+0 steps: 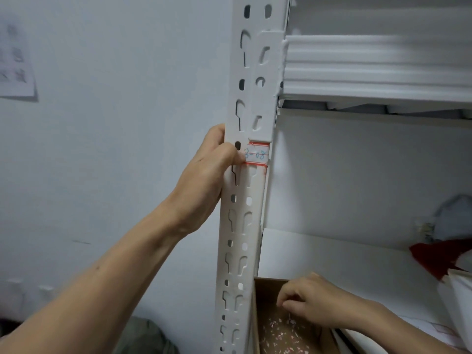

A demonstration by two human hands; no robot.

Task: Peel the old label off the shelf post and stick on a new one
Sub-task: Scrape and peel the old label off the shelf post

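A white slotted shelf post [242,226] runs up the middle of the view. A small white label [257,154] with red borders and blue handwriting is stuck on it at mid-height. My left hand [207,175] wraps the post's left edge, its thumb tip pressed on the label's left end. My right hand [306,300] hovers low over a cardboard box [258,315], fingers pinched together; whether a scrap sits between them is unclear. The box floor [283,333] is strewn with small red-and-white paper bits.
White shelves [370,85] stand to the right, the upper one stacked with white sheets. A red and white object [434,256] lies at the right edge. A paper notice [15,62] hangs on the pale wall at left.
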